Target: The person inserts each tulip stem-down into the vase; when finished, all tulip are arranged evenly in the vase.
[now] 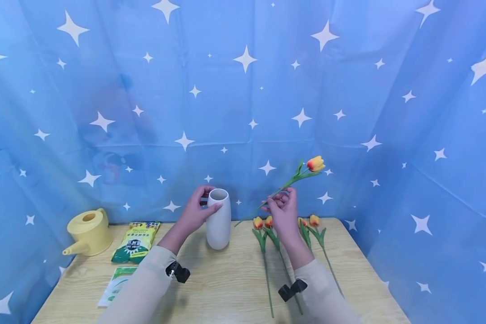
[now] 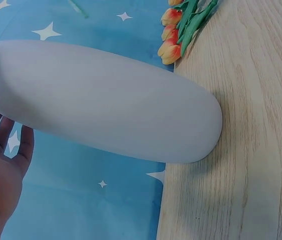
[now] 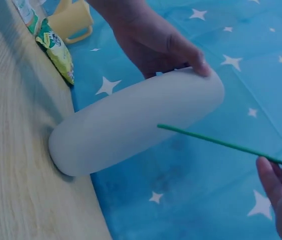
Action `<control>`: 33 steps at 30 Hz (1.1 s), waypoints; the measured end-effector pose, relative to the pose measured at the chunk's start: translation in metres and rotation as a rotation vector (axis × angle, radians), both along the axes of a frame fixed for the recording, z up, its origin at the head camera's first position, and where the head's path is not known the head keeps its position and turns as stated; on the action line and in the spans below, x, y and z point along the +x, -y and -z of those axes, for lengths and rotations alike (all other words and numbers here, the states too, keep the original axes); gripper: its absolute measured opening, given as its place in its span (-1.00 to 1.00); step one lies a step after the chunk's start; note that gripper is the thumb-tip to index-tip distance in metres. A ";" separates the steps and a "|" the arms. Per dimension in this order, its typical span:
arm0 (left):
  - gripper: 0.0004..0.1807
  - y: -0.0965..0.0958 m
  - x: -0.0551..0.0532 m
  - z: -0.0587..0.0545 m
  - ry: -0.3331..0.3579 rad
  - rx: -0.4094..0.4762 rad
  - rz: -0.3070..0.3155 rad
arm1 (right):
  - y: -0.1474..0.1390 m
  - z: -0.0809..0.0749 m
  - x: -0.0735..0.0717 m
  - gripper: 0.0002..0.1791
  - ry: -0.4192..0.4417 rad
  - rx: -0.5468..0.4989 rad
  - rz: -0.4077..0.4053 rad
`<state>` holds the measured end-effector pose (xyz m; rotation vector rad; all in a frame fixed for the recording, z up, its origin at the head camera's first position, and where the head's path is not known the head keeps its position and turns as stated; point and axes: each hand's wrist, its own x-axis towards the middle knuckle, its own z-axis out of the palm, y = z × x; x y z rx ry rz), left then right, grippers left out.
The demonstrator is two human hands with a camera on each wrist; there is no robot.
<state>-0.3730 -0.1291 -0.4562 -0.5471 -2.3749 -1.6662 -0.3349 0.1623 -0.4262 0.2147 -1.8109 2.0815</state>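
Observation:
A tall white vase [image 1: 218,227] stands upright at the back middle of the table. My left hand [image 1: 195,211] grips it near the rim, thumb on the near side and fingers reaching behind. Up in the air to the right, my right hand [image 1: 283,211] pinches the green stem of a yellow-and-red tulip [image 1: 316,164]. The flower head points up and right, while the bare stem end slants down toward the vase. In the right wrist view the stem [image 3: 216,141] overlaps the vase's side [image 3: 135,122]. Several more tulips [image 1: 264,245] lie on the table below the right forearm.
A yellow watering can [image 1: 90,236] stands at the table's back left. Beside it lie a yellow-and-green packet [image 1: 137,243] and a flat white-and-green packet [image 1: 117,281], partly behind the left sleeve. A blue star-patterned curtain [image 1: 227,103] hangs right behind the wooden table [image 1: 222,288].

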 end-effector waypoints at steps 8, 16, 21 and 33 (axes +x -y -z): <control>-0.38 -0.001 0.001 -0.001 0.019 -0.003 0.004 | -0.006 -0.014 -0.003 -0.64 -0.099 -0.120 0.069; -0.37 0.001 0.001 0.000 0.014 0.008 0.004 | 0.000 -0.032 -0.009 -0.79 -0.174 -0.135 0.069; -0.38 0.000 0.001 -0.001 0.011 0.008 0.003 | 0.008 -0.044 -0.013 -0.87 -0.212 -0.155 0.048; -0.39 0.000 -0.001 0.001 0.005 0.023 0.012 | 0.028 -0.058 -0.026 -0.86 -0.238 -0.102 0.059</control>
